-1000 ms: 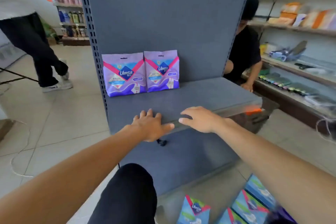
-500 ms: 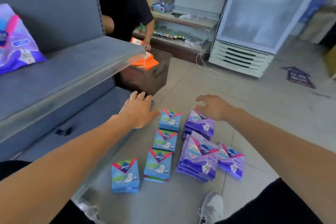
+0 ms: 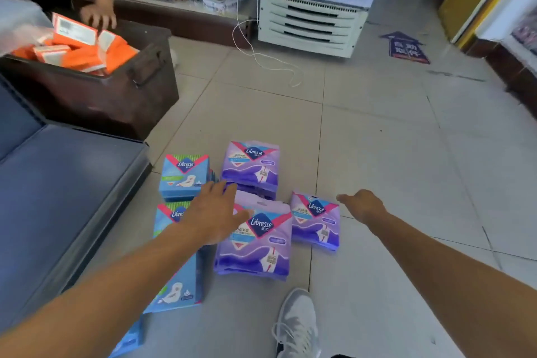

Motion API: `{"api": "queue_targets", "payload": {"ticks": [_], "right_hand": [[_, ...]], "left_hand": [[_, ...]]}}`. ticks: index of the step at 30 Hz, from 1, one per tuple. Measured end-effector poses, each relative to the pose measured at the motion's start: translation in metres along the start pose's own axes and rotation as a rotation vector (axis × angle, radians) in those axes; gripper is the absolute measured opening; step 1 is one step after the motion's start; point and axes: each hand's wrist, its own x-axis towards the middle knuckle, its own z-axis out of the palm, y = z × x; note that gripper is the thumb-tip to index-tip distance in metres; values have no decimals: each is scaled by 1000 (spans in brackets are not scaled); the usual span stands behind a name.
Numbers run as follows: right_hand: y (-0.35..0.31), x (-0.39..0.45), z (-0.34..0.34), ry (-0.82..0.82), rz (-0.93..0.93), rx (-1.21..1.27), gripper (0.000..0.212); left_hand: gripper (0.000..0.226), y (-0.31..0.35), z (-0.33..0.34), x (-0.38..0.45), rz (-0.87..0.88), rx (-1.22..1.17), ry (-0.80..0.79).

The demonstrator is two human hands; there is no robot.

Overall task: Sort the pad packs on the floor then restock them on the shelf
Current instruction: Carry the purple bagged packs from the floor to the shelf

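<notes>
Currently, step: a purple pack is being reached for, judging by both arms stretched over the floor piles.
Landmark: the large purple pack [image 3: 255, 238], lying flat on the floor tiles; its top left corner is covered by the left hand.
Left hand [image 3: 215, 212]: fingers spread and fairly straight, nothing gripped.
Right hand [image 3: 361, 206]: hovering past the small purple pack [image 3: 316, 219], just right of the landmark; nothing held, fingers loosely bent.
Purple stack [image 3: 251, 167]: just behind the landmark.
Blue packs [image 3: 184, 176]: in a column left of the landmark.
Advice: purple is best kept apart from blue, each pack gripped by its edges.
Writing: "Libresse" is read on every pack; smaller print is blurred.
</notes>
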Motion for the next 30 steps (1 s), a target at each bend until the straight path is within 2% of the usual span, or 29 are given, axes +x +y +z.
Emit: {"api": "queue_targets", "payload": {"ticks": [6,8,10,14,15,17,18,21,23,26,30], "right_hand": [[38,94,94,-60,220,267,77],[46,112,120,-45,282,273,98],[52,123,138,-19,281,203,105],[70,130,152,-50,316,300,95],[75,131,152,-72,315,378,83],[82,131,147,-127,331,570,46],[85,131,143,-149,347,640,37],[92,126,129,-146,351,735,33],[97,121,117,-111,324,735,43],[101,111,91,-61,285,686,44],[90,88,39,-37,197,699,47]], "left_hand": [[84,-8,54,29,-128,-87,-93],[90,-11,68,33,-160,-133,-97],[98,-14,77,35,-195,-169,-80],[106,-19,90,37,-272,-241,-22],[104,-18,92,37,-292,-266,-10],[94,-16,96,39,-335,-343,9],[88,-15,96,40,-364,-389,15],[76,-11,94,43,-424,-499,-27],[66,-7,89,43,-438,-568,-81],[46,-4,88,40,-488,-820,-102],[37,0,75,25,-541,-1092,-83]]}}
